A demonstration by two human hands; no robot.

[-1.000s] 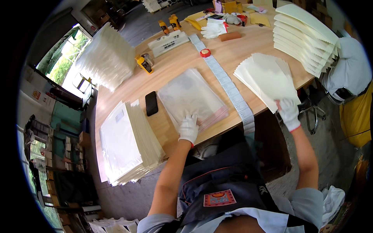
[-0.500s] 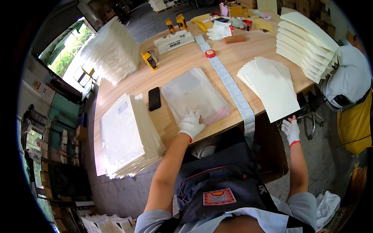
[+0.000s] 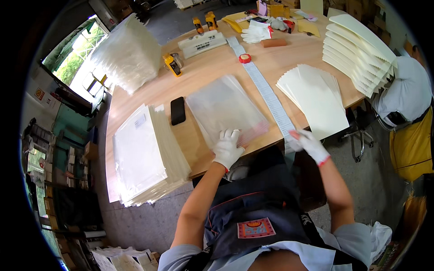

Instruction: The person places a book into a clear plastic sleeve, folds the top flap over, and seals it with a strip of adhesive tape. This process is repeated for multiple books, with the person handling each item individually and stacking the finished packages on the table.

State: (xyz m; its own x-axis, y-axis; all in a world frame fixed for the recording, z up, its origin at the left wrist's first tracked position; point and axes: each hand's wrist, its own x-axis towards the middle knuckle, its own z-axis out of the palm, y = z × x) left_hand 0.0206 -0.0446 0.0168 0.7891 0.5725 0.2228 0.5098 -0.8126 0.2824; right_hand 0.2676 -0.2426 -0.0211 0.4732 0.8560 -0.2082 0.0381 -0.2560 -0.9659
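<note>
My left hand (image 3: 227,148), in a white glove with a red cuff, rests on the near edge of a stack of clear plastic bags (image 3: 224,101); its fingers are spread. My right hand (image 3: 310,145), gloved the same way but with a bare fingertip showing, is at the near end of a long strip of printed labels (image 3: 266,89). Motion smears its fingers, so whether they grip the strip is unclear. To the right of the strip lies a fanned pile of white card sheets (image 3: 314,99). A red tape roll (image 3: 244,58) sits on the strip.
On the left stands a pile of bagged white sheets (image 3: 140,151), beside a black phone (image 3: 178,111). Farther back are a tall stack of clear plastic (image 3: 129,56), an orange-and-black bottle (image 3: 172,65) and spare gloves (image 3: 256,33). More card (image 3: 355,52) is stacked at the right.
My right hand has moved left from the near corner of the card sheets to the label strip's near end. My left hand stays on the plastic bags, its fingers now more spread.
</note>
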